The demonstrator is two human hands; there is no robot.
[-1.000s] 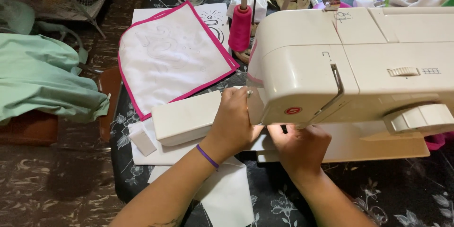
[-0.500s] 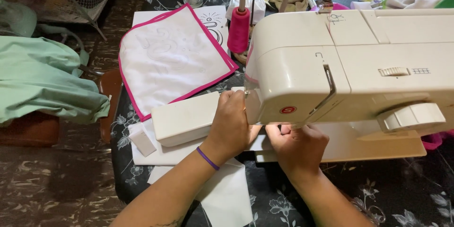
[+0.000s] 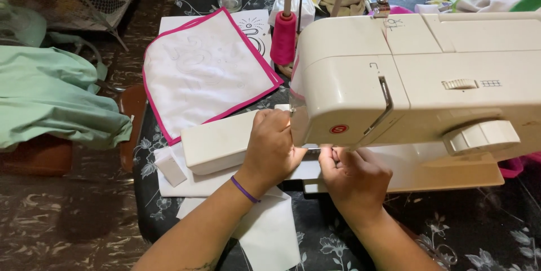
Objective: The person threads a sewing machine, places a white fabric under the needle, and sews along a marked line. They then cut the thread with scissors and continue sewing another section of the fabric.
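Both hands meet under the head of the cream plastic sewing machine [image 3: 417, 79], at the needle area, which the machine's front hides. The left hand [image 3: 273, 147] lies flat, fingers together and curled against the machine's left end, pressing down on the long cream extension block [image 3: 217, 141] and the white cloth [image 3: 186, 178] beneath it. The right hand [image 3: 352, 172] sits at about 3 o'clock from the left one, nearly touching it, its fingertips pinched together on something thin and pale at the needle; whether that is thread or a cloth edge I cannot tell.

The pinched spot lies at about 12 o'clock from the right hand's knuckles, just below the machine's face, so the right hand is the nearer one to it; the left hand reaches it only from 9 o'clock. The machine's long axis runs from 9 to 3 o'clock across the dark floral tablecloth [image 3: 484, 231].

Further off, at 11 o'clock, lie a white panel edged in pink binding [image 3: 208, 73] and an upright pink thread spool [image 3: 283, 40].
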